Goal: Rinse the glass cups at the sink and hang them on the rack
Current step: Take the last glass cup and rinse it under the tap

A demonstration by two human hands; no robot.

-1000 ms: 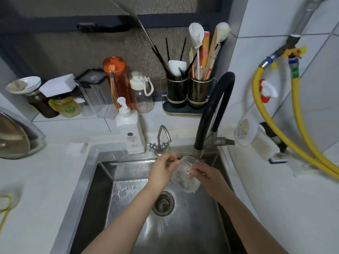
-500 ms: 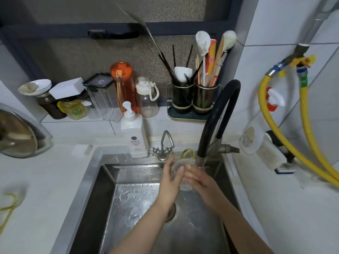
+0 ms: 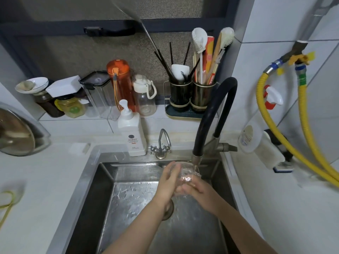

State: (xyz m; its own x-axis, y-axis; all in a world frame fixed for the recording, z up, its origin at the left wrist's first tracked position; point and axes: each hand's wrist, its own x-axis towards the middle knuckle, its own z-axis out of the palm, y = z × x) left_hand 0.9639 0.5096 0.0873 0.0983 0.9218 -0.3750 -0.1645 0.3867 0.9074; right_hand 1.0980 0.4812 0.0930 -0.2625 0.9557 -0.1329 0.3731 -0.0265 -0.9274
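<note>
A clear glass cup [image 3: 186,176] is held over the steel sink [image 3: 102,189], right under the nozzle of the black curved faucet [image 3: 205,123]. Water runs from the nozzle onto the cup's right side. My left hand [image 3: 167,182] wraps the cup's left side. My right hand [image 3: 199,192] cups it from below and to the right. The cup's lower part is hidden by my fingers. No rack is in view.
A white soap pump bottle [image 3: 131,136] and a small chrome tap [image 3: 161,145] stand behind the sink. Utensil holders [image 3: 190,96], bottles and jars line the back ledge. A pot lid [image 3: 16,132] sits at left; yellow hoses [image 3: 304,129] hang at right.
Both hands have lifted the cup up and back, from mid-basin above the drain to directly under the faucet nozzle. Water now falls on it.
</note>
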